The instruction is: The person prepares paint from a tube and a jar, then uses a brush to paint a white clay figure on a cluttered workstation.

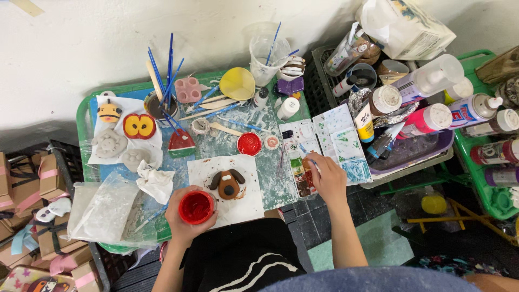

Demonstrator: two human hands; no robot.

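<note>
**Paint pot in one hand, brush at the palette with the other**

Head view, looking down. My left hand (186,216) is cupped around a small open pot of red paint (196,207), held just off the near edge of the green desk (82,116), probably so the colour stays close and level. My right hand (326,178) is closed on a thin brush (313,162), its tip down on the paint palette (300,157); the wells there carry smears of green, red and brown. Judging by the grip, I am loading or mixing colour.

Between my hands, on a white paper sheet (250,201), lies the brown clay dog face (227,184), flat and face-up, with dark ears. The paper likely keeps drips off the desk.

Beyond the dog sits a second red paint pot (249,144), open, with its lid off. Farther out from my left hand: a dark jar (157,105) bristling with blue brushes, a yellow bowl (237,83) tipped on its side, and a clear cup (267,57) holding two brushes. Left of my left hand, a crumpled tissue (157,183) and a plastic bag (102,208).

Past my right hand, a purple tray (427,154) and a black crate (321,89) crowd with capped paint bottles.
</note>
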